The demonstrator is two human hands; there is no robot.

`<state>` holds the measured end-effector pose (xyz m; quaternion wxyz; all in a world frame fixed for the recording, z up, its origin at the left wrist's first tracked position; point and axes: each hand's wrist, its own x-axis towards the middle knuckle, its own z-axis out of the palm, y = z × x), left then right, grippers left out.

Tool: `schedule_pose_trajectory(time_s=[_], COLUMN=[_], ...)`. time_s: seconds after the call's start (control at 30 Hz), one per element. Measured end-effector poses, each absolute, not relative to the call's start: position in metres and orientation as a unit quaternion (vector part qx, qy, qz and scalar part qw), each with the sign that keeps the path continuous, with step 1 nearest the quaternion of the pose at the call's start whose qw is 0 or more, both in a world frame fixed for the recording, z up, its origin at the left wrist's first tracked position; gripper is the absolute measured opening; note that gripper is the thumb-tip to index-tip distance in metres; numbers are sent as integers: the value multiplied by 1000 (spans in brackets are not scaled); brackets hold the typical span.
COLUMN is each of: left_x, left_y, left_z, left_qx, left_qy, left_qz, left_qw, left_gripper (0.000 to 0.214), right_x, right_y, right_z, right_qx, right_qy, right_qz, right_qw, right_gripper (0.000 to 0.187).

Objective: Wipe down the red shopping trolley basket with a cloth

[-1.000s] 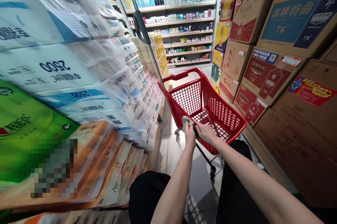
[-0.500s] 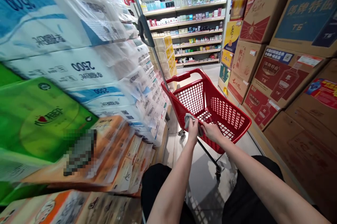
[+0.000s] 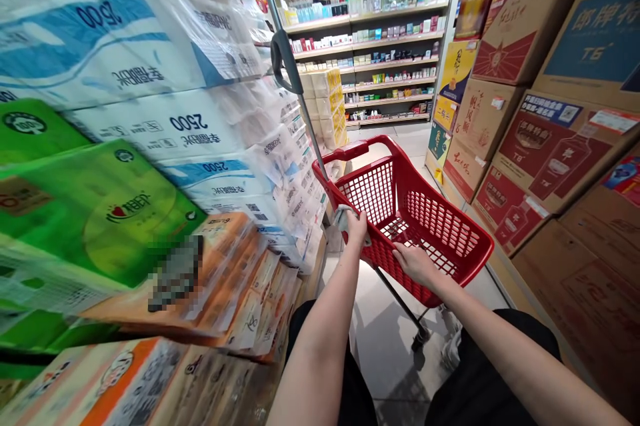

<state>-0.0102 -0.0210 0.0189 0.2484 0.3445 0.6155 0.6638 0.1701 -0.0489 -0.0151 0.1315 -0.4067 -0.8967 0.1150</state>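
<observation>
A red plastic shopping cart (image 3: 445,233) stands in front of me, side on, its basket walls full of square holes. My left hand (image 3: 356,227) is closed around a greyish cloth (image 3: 343,216), which presses over the cart's near rim toward the handle end. Farther right along that rim, my right hand (image 3: 414,265) grips the cart's edge, thumb inside and fingers partly hidden behind the wall. A metal pole (image 3: 295,53) with a dark grey looped grip rises beside the cart's handle.
Wrapped tissue packs (image 3: 190,126) are piled high on the left, with green packs (image 3: 125,213) and orange packs (image 3: 225,273) nearer me. Cardboard cartons (image 3: 530,153) line the right side. Stocked shelves (image 3: 380,63) stand at the back. My knees flank the cart's near wheel (image 3: 420,339).
My left hand has slid the cloth left along the rim, toward the handle. My hands are now farther apart. The whole view has shifted slightly.
</observation>
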Motion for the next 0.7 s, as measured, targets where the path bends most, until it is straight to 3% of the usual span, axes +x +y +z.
schedule_pose_trajectory(time_s=[0.27,0.57,0.7], left_x=[58,2,30], left_y=[-37,0,-13], left_z=[-20,27,8], left_qx=[353,314,355], left_qy=[621,613,611], left_qz=[642,678,652], left_qw=[279,258,276], left_gripper=[48,38,44], right_x=[183,215,219], right_y=[-35,-30,-26], right_z=[-4,4,6], right_qx=[-422,-425,-433], right_qy=[-893,-889,-885], right_qz=[116,144,143], right_qw=[107,95,94], right_gripper=[35,35,34])
